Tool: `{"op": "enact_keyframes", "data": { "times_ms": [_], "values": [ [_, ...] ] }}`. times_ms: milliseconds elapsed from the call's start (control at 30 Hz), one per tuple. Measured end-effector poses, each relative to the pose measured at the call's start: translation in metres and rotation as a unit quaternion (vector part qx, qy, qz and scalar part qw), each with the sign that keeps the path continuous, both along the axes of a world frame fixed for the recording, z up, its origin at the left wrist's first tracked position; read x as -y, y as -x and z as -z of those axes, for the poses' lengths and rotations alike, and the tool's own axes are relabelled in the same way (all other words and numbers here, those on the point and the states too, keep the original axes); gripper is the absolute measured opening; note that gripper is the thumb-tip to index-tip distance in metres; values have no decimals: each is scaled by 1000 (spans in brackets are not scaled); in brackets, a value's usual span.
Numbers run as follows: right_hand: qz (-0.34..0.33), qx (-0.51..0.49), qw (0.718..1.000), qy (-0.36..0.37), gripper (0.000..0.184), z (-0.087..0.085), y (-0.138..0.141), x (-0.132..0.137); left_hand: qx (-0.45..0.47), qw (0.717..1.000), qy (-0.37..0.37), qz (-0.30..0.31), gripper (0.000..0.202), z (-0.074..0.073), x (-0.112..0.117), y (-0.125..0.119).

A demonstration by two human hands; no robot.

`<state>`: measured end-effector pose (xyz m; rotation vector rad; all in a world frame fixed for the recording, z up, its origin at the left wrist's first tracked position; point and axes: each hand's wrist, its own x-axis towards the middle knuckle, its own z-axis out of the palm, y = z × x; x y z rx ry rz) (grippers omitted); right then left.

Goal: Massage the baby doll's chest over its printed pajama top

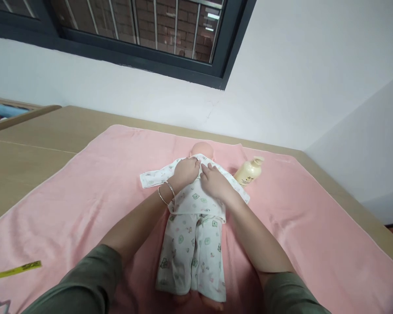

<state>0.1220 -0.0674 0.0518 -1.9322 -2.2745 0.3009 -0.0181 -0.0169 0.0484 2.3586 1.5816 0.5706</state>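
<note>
A baby doll [202,150] lies stretched out with its bald head toward the wall; I cannot make out its face. It wears a white pajama top [196,201] with a small green and pink print, and matching pajama pants [208,261]; its feet show below the cuffs. My left hand [186,171] rests on the upper chest or back area, fingers curled closed on the top's cloth near the neckline. Beside it, my right hand [216,182] pinches the same cloth, fingertips close to the left ones. Both sleeves spread outward. What lies under the fingers is hidden.
A pink blanket [118,183] covers much of the wooden surface [29,165]. Right of the doll stands a cream pump bottle [249,171], slightly tilted in view. A yellow strip [15,270] lies at the lower left. A white wall and a dark-framed window [216,72] rise behind.
</note>
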Motion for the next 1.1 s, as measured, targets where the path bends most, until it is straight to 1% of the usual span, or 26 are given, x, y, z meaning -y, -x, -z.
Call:
{"op": "enact_keyframes", "data": {
  "times_ms": [67, 133, 200, 267, 333, 433, 533, 600, 700, 800, 867, 967, 1033, 1100],
  "values": [
    [11, -18, 1000, -15, 57, 3, -13, -13, -15, 1000, -3, -2, 53, -6, 9, -4],
    [35, -29, 998, -40, 57, 7, -23, -25, -18, 1000, 11, -7, 61, -15, 19, -6],
    [52, -29, 996, -63, 57, 12, -26, -31, -20, 1000, 23, -7, 65, -21, 26, -7],
    [58, -14, 995, -78, 57, 15, -23, -31, -23, 1000, 19, 3, 64, -23, 28, -7],
    [66, 9, 995, -80, 57, 14, -15, -24, -9, 1000, 11, 17, 60, -19, 23, -5],
    [67, 36, 995, -62, 57, 11, 4, -8, 40, 999, -4, 20, 48, -3, 8, -3],
    [37, 57, 996, -51, 59, 6, 21, 10, 69, 997, -25, -11, 40, 15, -6, -4],
    [18, 57, 997, -51, 59, 4, 26, 16, 69, 996, -42, -33, 39, 24, -11, -7],
    [22, 16, 999, -39, 57, 1, 17, 9, 63, 995, -67, -34, 38, 31, -11, -11],
    [30, -33, 998, -34, 52, 0, -5, -9, 78, 993, -84, -15, 39, 34, -9, -14],
    [31, -53, 997, -36, 49, 0, -18, -21, 94, 991, -95, -17, 39, 36, -8, -14],
    [10, -84, 996, -36, 46, -1, -28, -28, 121, 987, -105, -21, 40, 40, -8, -14],
    [1, -116, 992, -56, 46, -2, -28, -26, 143, 984, -106, -22, 40, 42, -8, -15],
    [9, -142, 985, -99, 52, -2, -24, -23, 172, 979, -104, -36, 41, 44, -8, -15]
  ]
}}
